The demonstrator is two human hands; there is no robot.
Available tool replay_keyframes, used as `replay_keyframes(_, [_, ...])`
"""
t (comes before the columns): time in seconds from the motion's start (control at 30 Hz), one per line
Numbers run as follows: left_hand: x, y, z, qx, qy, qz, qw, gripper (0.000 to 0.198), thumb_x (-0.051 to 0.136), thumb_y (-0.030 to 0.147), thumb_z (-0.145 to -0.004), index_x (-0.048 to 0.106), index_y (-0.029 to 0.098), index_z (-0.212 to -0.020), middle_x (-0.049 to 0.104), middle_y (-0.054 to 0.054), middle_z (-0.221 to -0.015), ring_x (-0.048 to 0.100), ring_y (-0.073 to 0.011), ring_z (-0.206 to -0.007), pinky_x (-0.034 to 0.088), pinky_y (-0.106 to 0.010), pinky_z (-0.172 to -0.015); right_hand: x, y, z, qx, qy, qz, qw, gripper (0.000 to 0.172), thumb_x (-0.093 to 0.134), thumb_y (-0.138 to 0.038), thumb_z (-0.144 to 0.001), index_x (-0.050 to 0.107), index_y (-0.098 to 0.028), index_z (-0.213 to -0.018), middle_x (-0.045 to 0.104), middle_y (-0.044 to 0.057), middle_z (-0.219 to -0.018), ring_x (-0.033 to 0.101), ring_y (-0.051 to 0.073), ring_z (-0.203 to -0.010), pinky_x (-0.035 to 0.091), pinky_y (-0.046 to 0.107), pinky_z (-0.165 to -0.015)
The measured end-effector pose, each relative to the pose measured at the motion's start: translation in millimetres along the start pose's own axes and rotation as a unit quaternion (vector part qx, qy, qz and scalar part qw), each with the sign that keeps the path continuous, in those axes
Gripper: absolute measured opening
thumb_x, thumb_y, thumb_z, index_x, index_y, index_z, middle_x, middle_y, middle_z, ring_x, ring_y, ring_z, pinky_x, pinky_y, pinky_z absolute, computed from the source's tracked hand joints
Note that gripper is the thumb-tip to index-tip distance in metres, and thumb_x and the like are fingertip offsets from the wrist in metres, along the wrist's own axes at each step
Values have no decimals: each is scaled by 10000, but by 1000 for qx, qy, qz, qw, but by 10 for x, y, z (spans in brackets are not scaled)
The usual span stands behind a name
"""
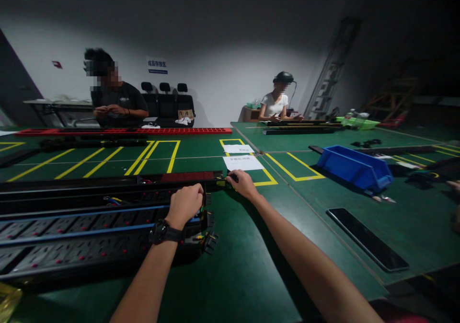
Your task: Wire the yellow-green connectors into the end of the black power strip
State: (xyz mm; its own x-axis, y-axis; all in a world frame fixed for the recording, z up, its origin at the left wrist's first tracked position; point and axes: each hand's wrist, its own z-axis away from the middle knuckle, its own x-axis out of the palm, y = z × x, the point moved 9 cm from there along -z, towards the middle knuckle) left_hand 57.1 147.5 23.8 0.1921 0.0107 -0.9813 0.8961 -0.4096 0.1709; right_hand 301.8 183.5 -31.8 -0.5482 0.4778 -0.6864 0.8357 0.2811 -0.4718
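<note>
Through the head view I see the long black strip [158,184] lying on the green table [273,246]. At its right end, my right hand [245,184] pinches a small black piece [234,177] between its fingers. My left hand [186,204] sits just nearer than that end, fingers curled; I cannot tell whether they grip anything. Nearer than the strip lie socket strips [82,224]; well to its right stands a blue bin [354,168].
</note>
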Motion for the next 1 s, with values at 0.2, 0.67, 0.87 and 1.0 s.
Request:
replay_keyframes(0.2, [4, -9, 1, -1, 1, 0, 1000, 323, 410, 256, -930, 713, 285, -1039, 796, -74, -1055, 741, -306, -1001, 512, -381, -812, -7, 54, 16, 26, 17, -3, 1000, 440, 680, -403, -928, 643, -257, -1341, 767, 82, -1049, 699, 251, -835, 541, 372, -796])
replay_keyframes(0.67, [-4, -10, 1, 2, 1, 12, 1000, 311, 421, 235, -937, 713, 275, -1035, 794, -84, -1054, 738, -308, -992, 512, -381, -814, -10, 41, 22, 40, 1, 6, 999, 392, 720, -376, -912, 643, -260, -1279, 760, 94, -1095, 700, 270, -915, 529, 371, -783])
replay_keyframes(0.87, [-10, -1, 4, 1, 0, 12, 1000, 316, 422, 236, -941, 717, 277, -1047, 794, -84, -1056, 738, -304, -998, 515, -378, -826, 48, 113, -1, 47, -10, 3, 999, 249, 732, -361, -905, 746, -216, -1107, 779, 99, -1034, 716, 271, -943, 532, 364, -818])
replay_keyframes(1.0, [-2, 0, 4, -1, -5, 7, 1000, 334, 412, 245, -944, 725, 280, -1056, 794, -89, -1061, 738, -304, -999, 521, -385, -841, 56, 130, -2, 52, -13, 1, 999, 255, 745, -365, -898, 757, -206, -1098, 787, 92, -966, 721, 269, -868, 525, 356, -769])
